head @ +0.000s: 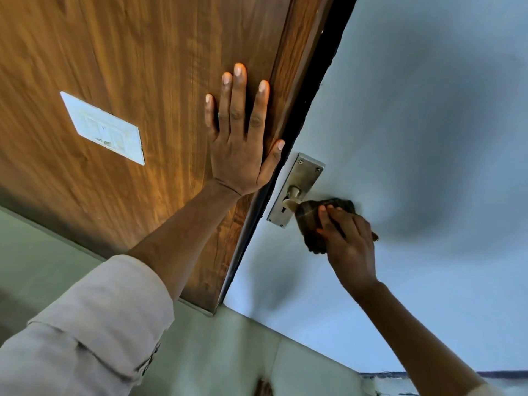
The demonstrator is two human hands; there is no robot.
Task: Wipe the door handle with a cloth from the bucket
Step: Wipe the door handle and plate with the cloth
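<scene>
A metal door handle (292,196) on a steel backplate (303,178) sits on a pale blue-grey door (414,138). My right hand (350,241) grips a dark brown cloth (310,221) and presses it over the lever, hiding most of it. My left hand (240,135) lies flat with spread fingers on the wooden panel (128,52) beside the door's edge. The bucket is out of view.
A white switch plate (104,128) is mounted on the wood panel at the left. A dark gap (311,90) runs between the wood frame and the door. Pale green floor tiles (228,358) lie below, with a small dark object (263,387) at the bottom edge.
</scene>
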